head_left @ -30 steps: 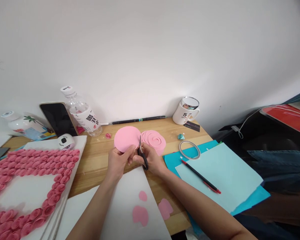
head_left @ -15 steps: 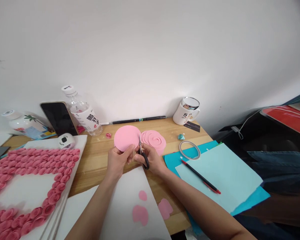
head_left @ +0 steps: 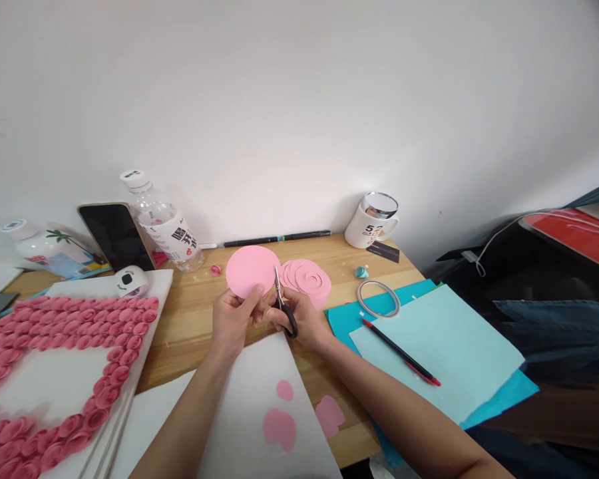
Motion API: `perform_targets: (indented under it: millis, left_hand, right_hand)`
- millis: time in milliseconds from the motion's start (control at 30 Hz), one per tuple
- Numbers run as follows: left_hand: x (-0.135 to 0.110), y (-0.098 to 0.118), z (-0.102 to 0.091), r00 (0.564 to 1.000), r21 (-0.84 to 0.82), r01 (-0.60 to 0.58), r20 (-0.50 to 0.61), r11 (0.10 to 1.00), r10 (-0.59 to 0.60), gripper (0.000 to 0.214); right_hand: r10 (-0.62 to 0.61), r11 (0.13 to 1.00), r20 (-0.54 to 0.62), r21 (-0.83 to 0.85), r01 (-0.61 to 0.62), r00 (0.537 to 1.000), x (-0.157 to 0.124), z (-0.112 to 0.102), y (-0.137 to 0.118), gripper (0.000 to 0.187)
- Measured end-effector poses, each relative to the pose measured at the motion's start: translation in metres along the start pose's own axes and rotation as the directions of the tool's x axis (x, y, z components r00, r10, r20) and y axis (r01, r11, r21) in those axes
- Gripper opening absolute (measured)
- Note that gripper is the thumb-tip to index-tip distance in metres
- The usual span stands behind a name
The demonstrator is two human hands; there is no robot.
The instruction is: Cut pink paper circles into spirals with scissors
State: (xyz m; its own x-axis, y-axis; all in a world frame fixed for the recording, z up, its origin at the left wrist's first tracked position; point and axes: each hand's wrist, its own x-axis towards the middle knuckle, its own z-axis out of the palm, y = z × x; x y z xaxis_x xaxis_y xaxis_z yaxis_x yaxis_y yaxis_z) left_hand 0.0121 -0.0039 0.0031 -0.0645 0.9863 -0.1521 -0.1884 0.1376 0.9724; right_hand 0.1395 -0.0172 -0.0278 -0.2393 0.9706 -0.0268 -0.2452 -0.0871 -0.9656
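Note:
My left hand (head_left: pixel 234 318) pinches the lower edge of a round pink paper disc (head_left: pixel 250 269), raised over the wooden table. In my right hand (head_left: pixel 302 316) is a pair of scissors (head_left: pixel 288 317) with black handles, its blades pointing up against the disc's right edge. Whether the blades are parted is hard to make out. Just behind the right hand lies a pink paper circle cut into a spiral (head_left: pixel 307 278). Pink paper scraps (head_left: pixel 280 428) rest on a white sheet (head_left: pixel 244 392) below my hands.
At left, a white board holds rows of pink paper roses (head_left: pixel 104 394). A phone (head_left: pixel 116 236), a water bottle (head_left: pixel 172 229) and a mug (head_left: pixel 371 223) stand by the wall. Tape (head_left: pixel 378 299) and a pen (head_left: pixel 402 351) lie on blue paper (head_left: pixel 444 356) at right.
The disc has shifted slightly up and left with my left hand. The scissor blades have tilted a little to the left, close to the disc's right edge.

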Motion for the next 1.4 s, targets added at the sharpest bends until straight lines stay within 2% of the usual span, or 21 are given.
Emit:
perform_targets:
  millis: [167, 400, 667, 967, 1233, 1400]
  left_hand:
    - [0.0014, -0.0049, -0.0025, 1.000, 0.047, 0.005, -0.001, 0.999, -0.005, 0.031]
    - [0.0018, -0.0042, -0.0036, 0.999, 0.096, 0.016, 0.042, 0.995, -0.020, 0.029]
    - [0.0014, -0.0055, -0.0052, 0.999, 0.115, 0.010, 0.042, 0.993, -0.015, 0.029]
    - [0.0009, -0.0021, -0.0035, 1.000, 0.123, 0.009, 0.024, 0.992, -0.012, 0.031]
    - [-0.0005, 0.0013, -0.0014, 1.000, 0.046, 0.015, 0.017, 0.999, -0.016, 0.030]
    - [0.0008, -0.0016, -0.0015, 0.998, -0.024, 0.036, 0.046, 0.999, -0.035, 0.026]
  right_hand:
    - [-0.010, 1.000, 0.016, 0.028, 0.009, 1.000, -0.0003, 0.0022, -0.0021, 0.036]
    - [-0.093, 0.993, 0.020, 0.074, 0.091, 0.996, 0.0029, -0.0002, -0.0030, 0.036]
    - [-0.084, 0.995, 0.047, 0.063, 0.081, 0.995, 0.0019, 0.0007, -0.0046, 0.035]
    - [-0.013, 1.000, 0.014, 0.015, 0.013, 1.000, 0.0010, -0.0033, 0.0006, 0.037]
    - [-0.018, 1.000, 0.007, 0.022, 0.018, 1.000, 0.0005, -0.0019, -0.0012, 0.030]
    - [-0.014, 0.999, 0.029, 0.043, 0.013, 0.999, 0.0004, -0.0012, 0.0014, 0.034]
